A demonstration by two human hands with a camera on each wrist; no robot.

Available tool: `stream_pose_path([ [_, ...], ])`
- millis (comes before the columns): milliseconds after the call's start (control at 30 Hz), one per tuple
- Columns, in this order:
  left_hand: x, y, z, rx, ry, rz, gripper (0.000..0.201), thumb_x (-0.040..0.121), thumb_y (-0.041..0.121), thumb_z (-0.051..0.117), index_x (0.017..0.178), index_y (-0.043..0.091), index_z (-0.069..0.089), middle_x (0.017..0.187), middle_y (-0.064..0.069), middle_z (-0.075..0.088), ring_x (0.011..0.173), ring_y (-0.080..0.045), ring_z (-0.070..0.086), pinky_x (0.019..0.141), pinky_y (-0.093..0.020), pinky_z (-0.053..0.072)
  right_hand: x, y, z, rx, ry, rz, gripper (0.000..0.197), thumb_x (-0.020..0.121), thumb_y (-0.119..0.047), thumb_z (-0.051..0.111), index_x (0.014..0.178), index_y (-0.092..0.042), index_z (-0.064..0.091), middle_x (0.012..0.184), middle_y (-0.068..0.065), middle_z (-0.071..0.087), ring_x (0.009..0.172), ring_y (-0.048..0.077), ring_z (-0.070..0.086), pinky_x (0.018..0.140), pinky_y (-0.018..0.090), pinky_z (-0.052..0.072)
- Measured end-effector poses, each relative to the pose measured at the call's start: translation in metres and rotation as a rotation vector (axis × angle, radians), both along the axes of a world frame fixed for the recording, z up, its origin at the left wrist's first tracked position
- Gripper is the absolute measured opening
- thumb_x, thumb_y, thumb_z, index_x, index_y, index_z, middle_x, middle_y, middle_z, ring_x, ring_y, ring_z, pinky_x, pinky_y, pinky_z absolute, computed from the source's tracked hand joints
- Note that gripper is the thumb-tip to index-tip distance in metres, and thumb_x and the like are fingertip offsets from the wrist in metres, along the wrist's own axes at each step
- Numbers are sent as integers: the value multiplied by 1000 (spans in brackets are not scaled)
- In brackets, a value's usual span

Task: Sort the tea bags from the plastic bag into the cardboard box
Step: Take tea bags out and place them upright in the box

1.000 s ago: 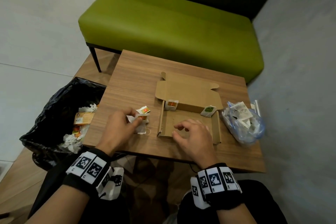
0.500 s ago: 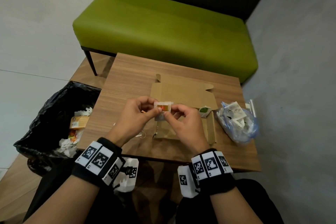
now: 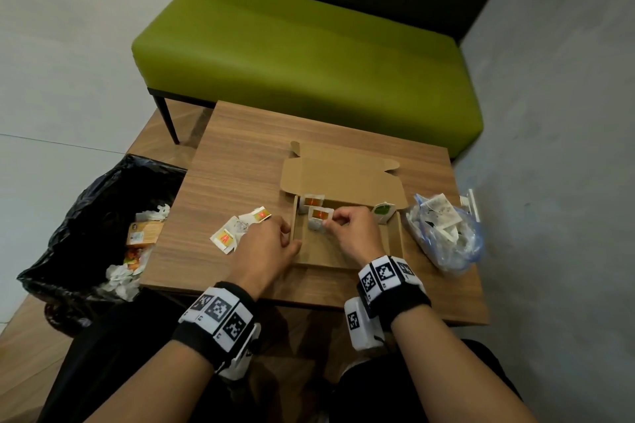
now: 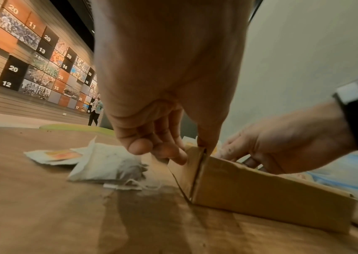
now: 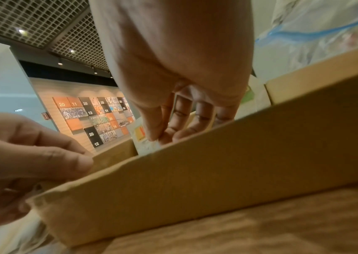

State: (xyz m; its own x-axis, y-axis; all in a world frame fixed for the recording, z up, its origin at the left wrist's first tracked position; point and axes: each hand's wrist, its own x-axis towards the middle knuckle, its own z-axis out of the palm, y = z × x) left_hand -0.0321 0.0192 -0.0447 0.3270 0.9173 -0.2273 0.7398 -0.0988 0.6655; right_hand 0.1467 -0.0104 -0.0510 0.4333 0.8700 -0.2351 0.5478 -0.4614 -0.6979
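The open cardboard box (image 3: 340, 256) lies mid-table, lid folded back. My right hand (image 3: 326, 221) is inside it and pinches an orange-labelled tea bag (image 3: 318, 215) between thumb and fingers, low over the box floor; the right wrist view shows that pinch (image 5: 158, 137) behind the box's front wall (image 5: 195, 180). A second orange tea bag (image 3: 311, 201) stands at the back left, a green one (image 3: 383, 211) at the back right. My left hand (image 3: 288, 237) holds the box's left wall (image 4: 186, 168) near the front corner, fingers outside, thumb at the rim. The plastic bag (image 3: 446, 237) holding more tea bags lies right of the box.
Loose tea bags and torn wrappers (image 3: 226, 239) lie on the wooden table (image 3: 240, 165) left of the box, also in the left wrist view (image 4: 108, 165). A black rubbish bag (image 3: 68, 216) sits on the floor at the left. A green bench (image 3: 292, 55) stands behind the table.
Half a second ago both hands held the orange tea bag above the box. The right hand has now lowered it into the box; the left let go and moved to the box's left wall.
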Motion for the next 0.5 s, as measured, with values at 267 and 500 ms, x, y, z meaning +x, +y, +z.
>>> stream_pose_path([
  [267, -1, -1, 2, 14, 30, -29, 30, 89, 32, 69, 115, 18, 62, 83, 7, 68, 82, -11, 64, 81, -35, 55, -9, 18, -12, -44, 7, -123, 19, 76, -27, 82, 65, -25, 67, 72, -6, 73, 71, 17, 71, 72, 43, 61],
  [500, -2, 0, 4, 40, 75, -62, 35, 90, 32, 67, 122, 16, 62, 93, 2, 70, 90, -15, 66, 83, -33, 54, -13, 22, -17, 37, -16, -204, 17, 81, -25, 79, 68, -24, 67, 64, -5, 71, 66, 15, 71, 69, 40, 62],
])
